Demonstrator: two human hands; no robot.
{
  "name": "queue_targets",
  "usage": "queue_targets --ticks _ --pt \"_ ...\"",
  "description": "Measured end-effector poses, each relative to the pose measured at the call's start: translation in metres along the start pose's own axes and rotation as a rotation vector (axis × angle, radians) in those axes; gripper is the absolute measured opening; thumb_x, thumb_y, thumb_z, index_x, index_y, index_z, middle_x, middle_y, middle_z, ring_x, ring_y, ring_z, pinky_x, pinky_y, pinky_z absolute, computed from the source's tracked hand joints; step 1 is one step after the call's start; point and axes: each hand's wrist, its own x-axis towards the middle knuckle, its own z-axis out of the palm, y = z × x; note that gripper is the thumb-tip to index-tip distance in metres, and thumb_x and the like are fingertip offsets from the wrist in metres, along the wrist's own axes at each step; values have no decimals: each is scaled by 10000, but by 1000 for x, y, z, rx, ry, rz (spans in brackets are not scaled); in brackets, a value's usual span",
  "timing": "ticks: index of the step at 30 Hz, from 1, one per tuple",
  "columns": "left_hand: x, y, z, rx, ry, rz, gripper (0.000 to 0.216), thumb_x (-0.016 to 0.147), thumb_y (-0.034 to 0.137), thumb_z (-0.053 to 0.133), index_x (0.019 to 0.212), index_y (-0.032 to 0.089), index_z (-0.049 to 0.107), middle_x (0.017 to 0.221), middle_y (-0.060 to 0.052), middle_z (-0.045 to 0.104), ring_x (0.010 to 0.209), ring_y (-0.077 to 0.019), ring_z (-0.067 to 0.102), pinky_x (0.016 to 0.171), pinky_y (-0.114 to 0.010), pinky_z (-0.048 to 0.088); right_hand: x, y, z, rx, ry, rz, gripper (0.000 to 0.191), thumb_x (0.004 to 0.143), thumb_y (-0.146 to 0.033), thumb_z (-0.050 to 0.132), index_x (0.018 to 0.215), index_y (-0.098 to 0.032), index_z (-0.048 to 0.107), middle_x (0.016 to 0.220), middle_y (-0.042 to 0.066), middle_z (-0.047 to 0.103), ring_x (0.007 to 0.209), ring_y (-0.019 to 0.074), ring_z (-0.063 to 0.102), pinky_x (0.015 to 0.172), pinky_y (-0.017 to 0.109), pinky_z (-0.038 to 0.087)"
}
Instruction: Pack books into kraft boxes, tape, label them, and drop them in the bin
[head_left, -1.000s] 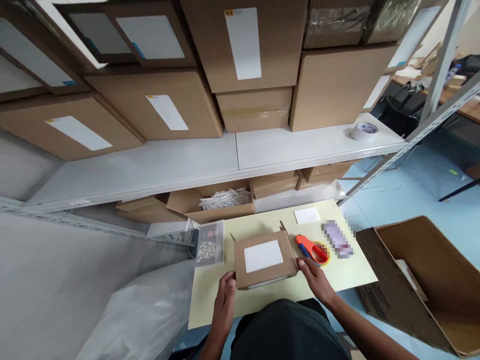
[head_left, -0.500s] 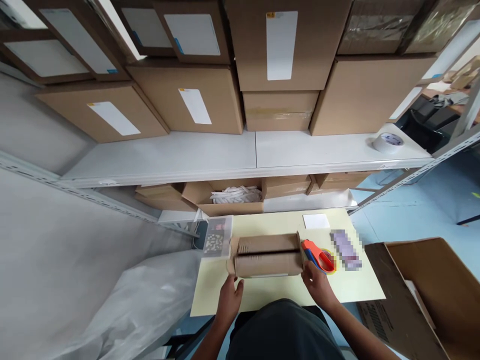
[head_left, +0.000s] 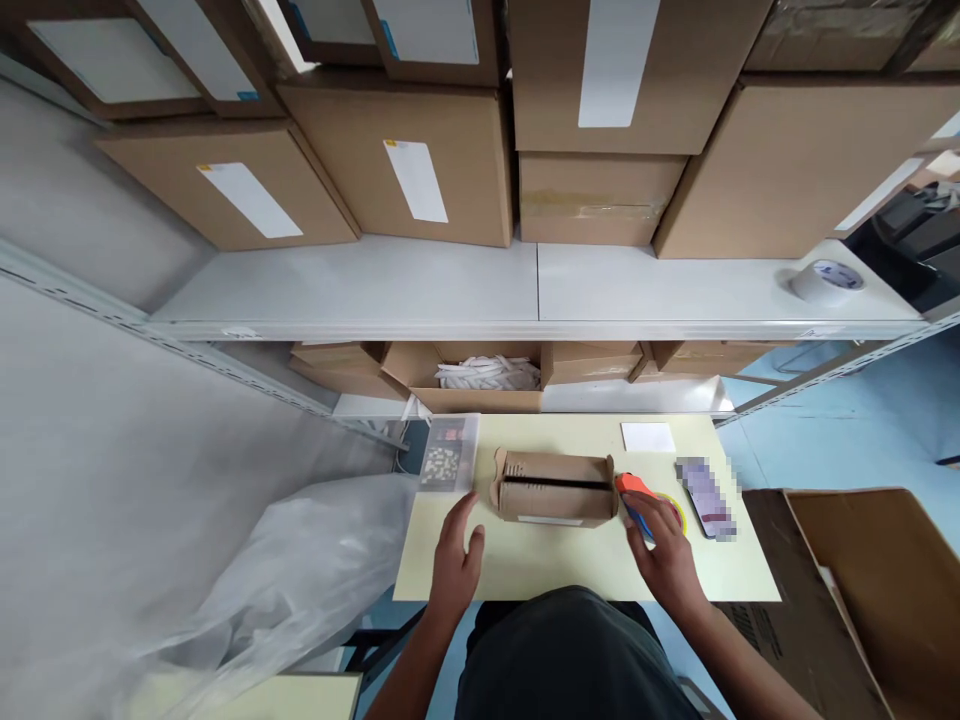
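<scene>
A small cardboard box (head_left: 553, 488) lies on the pale yellow table (head_left: 525, 560) with its slotted flap side facing me. My left hand (head_left: 456, 555) rests flat on the table just left of the box, fingers spread, holding nothing. My right hand (head_left: 663, 553) lies over an orange tape dispenser (head_left: 631, 487) with yellow tape, right beside the box. The fingers of that hand curl on the dispenser's handle.
A clear plastic case (head_left: 448, 455), a white label (head_left: 648, 437) and a blurred phone-like item (head_left: 705, 497) lie on the table. Shelves of cardboard boxes stand behind, with a tape roll (head_left: 826, 280). An open carton (head_left: 862, 590) stands at right, a plastic bag (head_left: 300, 590) at left.
The box was turned over from label-up to its flap side. My left hand came off the box onto the table. My right hand moved from the box's corner onto the tape dispenser.
</scene>
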Motion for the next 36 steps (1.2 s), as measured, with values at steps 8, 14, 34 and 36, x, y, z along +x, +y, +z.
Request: queue_targets --ticks 8,14,34,36 --pt "59 55 -4 481 -239 595 269 906 262 648 1174 241 650 1251 -79 669 1306 -289 551 1220 -552 316 49 -33 20 -390 -333 -369 244 920 -167 584 1148 -179 671 1046 112 694 1022 290 611 1012 479 462" --pt "35 45 -9 544 -144 718 76 944 234 601 905 230 666 936 -37 676 1027 -230 642 1208 -543 337 33 -32 16 -388 -212 -418 218 978 -140 497 841 -212 651 781 25 587 797 204 532 1051 467 371" --pt "90 40 12 734 -347 463 1125 753 705 690 1637 236 175 1699 -142 181 1570 -389 103 1226 -647 120 8 -26 27 -194 -262 -477 216 1005 -219 526 832 -179 650 974 91 708 864 208 643 749 335 532" --pt "96 38 18 724 -385 438 1149 732 746 679 1634 228 192 1693 -149 206 1562 -401 130 1220 -652 132 15 -31 30 -207 -269 -444 216 1003 -264 550 846 -181 673 1029 99 729 876 210 673 766 343 557"
